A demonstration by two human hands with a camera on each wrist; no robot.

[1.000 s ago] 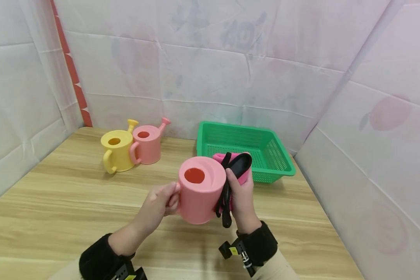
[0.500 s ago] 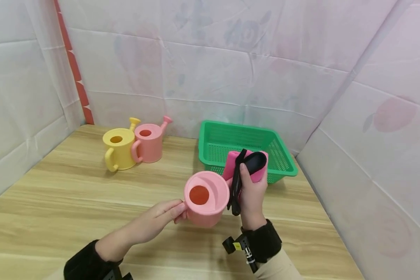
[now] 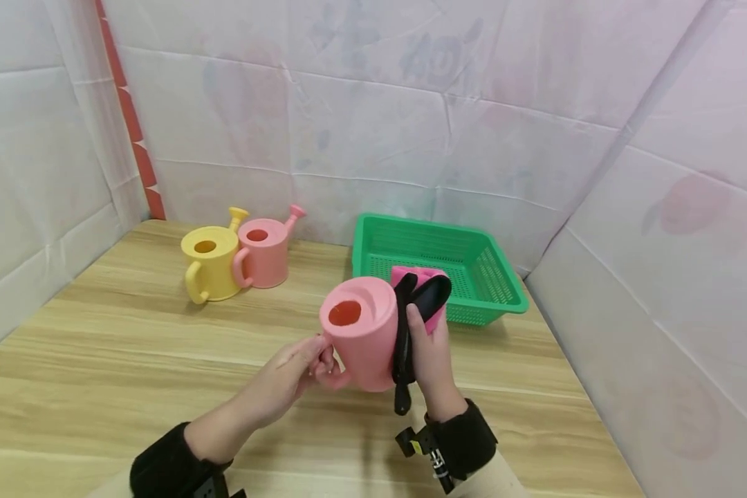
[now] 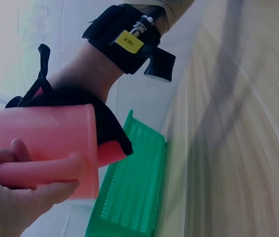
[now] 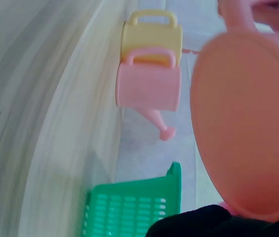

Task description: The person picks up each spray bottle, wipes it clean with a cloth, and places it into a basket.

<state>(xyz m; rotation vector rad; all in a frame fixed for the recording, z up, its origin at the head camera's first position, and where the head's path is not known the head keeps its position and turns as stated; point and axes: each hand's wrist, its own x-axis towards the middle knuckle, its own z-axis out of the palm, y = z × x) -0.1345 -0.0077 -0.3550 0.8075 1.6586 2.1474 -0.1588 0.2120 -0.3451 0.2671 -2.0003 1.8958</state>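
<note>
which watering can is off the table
The pink can gripped by the left hand, raised and tilted; the other pink can and the yellow can stand upright on the table.

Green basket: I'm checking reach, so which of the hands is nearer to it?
Right. The right hand is in front of the green basket; the left hand is farther away, to the left, holding a pink watering can.

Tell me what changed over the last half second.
The held pink watering can moved up and slightly left in the head view, its top now leaning left. The right hand and its black-and-pink bundle shifted left. Nothing was taken hold of or let go. The yellow can, other pink can and green basket stayed put.
</note>
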